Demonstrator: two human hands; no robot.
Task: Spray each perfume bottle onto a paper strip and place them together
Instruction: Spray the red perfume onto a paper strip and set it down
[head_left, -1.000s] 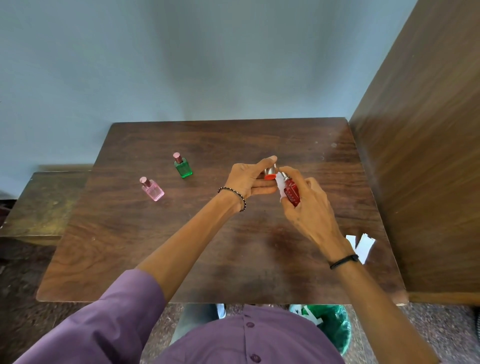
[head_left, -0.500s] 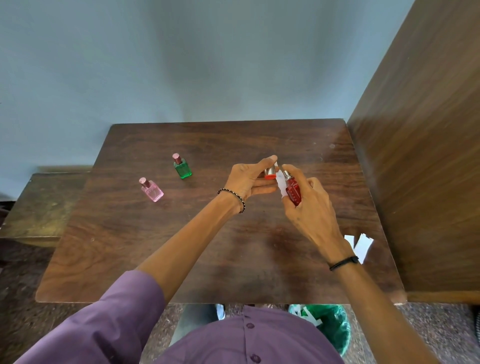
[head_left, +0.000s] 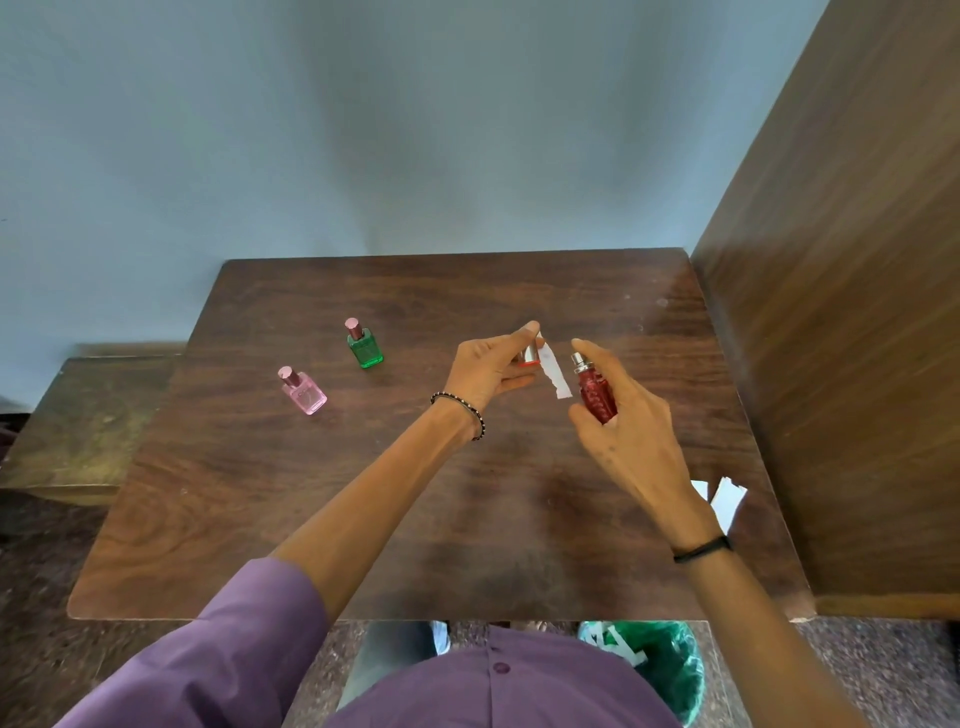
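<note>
My right hand (head_left: 628, 415) grips a red perfume bottle (head_left: 595, 391) with its cap off, the index finger raised over the silver nozzle, which points left. My left hand (head_left: 488, 369) pinches a white paper strip (head_left: 553, 373) together with the bottle's silver and red cap (head_left: 530, 355). The strip hangs down a short way left of the nozzle. A green bottle (head_left: 364, 345) and a pink bottle (head_left: 301, 391), both capped, stand upright on the left part of the wooden table (head_left: 311, 493).
Two spare paper strips (head_left: 724, 500) lie near the table's right edge. A tall wooden panel (head_left: 841, 338) borders the table on the right. A green bin (head_left: 660, 670) sits on the floor below the front edge. A lower bench (head_left: 78, 415) is at the left.
My hands have moved apart: the red bottle has drawn away to the right of the strip, which now hangs free in my left hand.
</note>
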